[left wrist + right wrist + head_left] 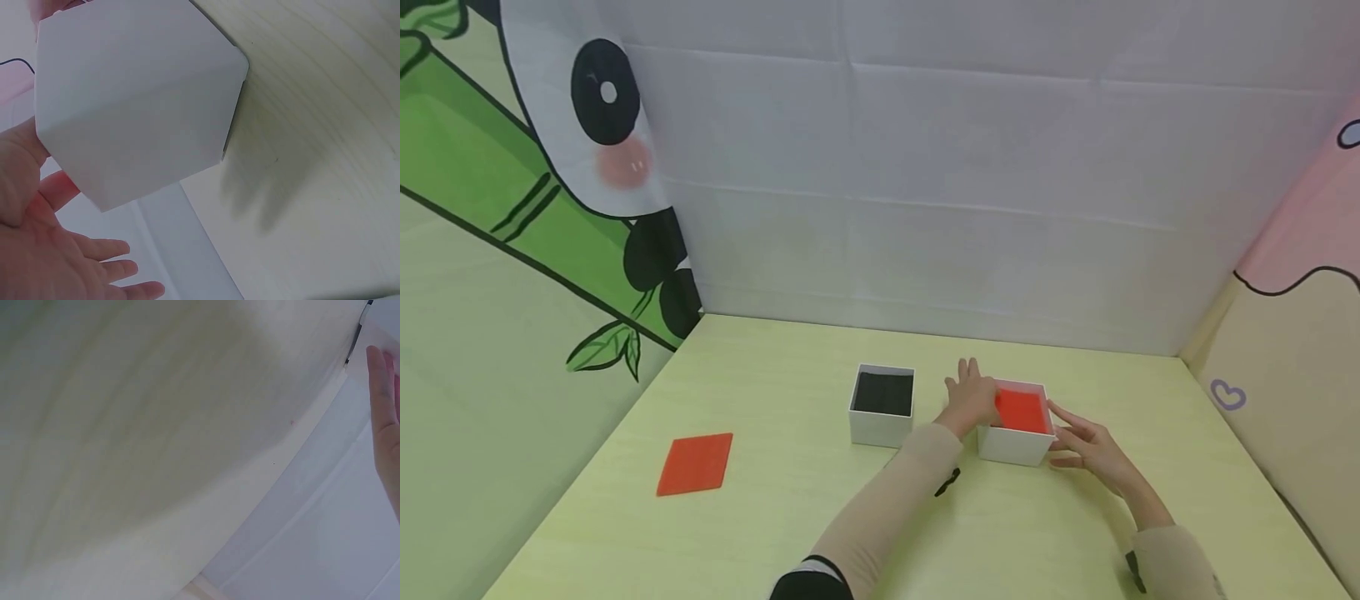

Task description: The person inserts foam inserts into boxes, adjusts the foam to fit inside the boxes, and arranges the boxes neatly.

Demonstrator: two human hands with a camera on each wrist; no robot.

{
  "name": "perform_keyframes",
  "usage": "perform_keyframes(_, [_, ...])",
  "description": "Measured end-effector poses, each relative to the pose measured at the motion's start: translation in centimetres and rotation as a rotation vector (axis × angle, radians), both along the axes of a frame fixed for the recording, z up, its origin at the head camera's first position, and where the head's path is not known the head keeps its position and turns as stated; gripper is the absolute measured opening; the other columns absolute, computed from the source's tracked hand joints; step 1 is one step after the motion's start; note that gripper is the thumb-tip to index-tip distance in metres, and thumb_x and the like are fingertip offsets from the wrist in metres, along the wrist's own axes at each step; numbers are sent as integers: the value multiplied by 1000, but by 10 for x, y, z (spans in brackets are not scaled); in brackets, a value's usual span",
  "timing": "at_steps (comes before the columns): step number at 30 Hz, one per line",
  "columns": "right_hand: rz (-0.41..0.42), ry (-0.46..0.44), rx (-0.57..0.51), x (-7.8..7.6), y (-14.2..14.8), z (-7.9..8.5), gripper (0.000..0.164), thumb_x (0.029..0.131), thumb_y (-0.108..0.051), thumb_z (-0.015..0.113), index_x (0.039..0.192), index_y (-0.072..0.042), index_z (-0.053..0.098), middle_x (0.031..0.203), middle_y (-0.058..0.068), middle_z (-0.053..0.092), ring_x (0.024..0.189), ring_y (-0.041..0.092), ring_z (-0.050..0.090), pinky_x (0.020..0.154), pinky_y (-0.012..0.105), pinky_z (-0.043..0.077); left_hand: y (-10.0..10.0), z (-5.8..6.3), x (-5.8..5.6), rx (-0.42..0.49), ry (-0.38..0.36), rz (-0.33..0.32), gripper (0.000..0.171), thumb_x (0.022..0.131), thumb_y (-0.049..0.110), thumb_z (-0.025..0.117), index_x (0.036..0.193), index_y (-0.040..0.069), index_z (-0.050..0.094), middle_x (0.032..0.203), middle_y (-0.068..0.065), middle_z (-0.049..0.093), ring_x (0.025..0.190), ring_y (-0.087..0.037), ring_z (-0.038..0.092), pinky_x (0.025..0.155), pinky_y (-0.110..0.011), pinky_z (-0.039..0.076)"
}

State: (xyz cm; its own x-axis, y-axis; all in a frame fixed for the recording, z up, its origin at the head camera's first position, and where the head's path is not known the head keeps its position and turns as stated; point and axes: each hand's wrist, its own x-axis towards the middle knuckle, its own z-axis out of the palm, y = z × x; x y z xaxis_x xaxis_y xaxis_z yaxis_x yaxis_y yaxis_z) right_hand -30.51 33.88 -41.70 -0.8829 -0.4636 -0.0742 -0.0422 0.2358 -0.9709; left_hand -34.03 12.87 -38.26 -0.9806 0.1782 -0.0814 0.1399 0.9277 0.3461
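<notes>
A white box with a red sheet inside stands between my two hands. At its left side, my left hand reaches over the rim with thumb and index finger. Those two tips are hidden behind the box wall in the left wrist view; the other fingers extend outside. On the right, my right hand rests straight fingers against the box's side. Only part of that hand, its fingers straight, shows beside the box at the right wrist view's edge.
Left of my left hand stands another white box holding a black sheet. A separate red square sheet lies flat on the pale wooden table at the left. A white cloth wall rises behind the table.
</notes>
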Motion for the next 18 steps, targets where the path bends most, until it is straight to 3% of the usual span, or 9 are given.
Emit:
perform_keyframes(9, [9,-1,-5,1,0,0,55,95,-16,45,140,-2,17,126,36,37,92,26,60,77,44,46,6,-3,0,-104,15,31,18,72,31,70,65,21,58,138,-12,29,128,-31,19,92,-50,29])
perform_keyframes(15, [29,11,-15,0,1,-1,54,95,-16,44,139,-2,17,125,36,38,92,23,60,77,45,46,8,-7,-2,-139,22,35,16,75,31,67,68,21,57,139,-11,28,128,-30,19,92,-49,29])
perform_keyframes(18, [32,10,-17,-1,1,-2,53,95,-16,44,139,-3,17,125,36,39,91,21,61,77,45,46,6,-9,-2,-109,39,20,15,73,33,70,74,22,61,138,-10,29,128,-29,20,93,-48,29])
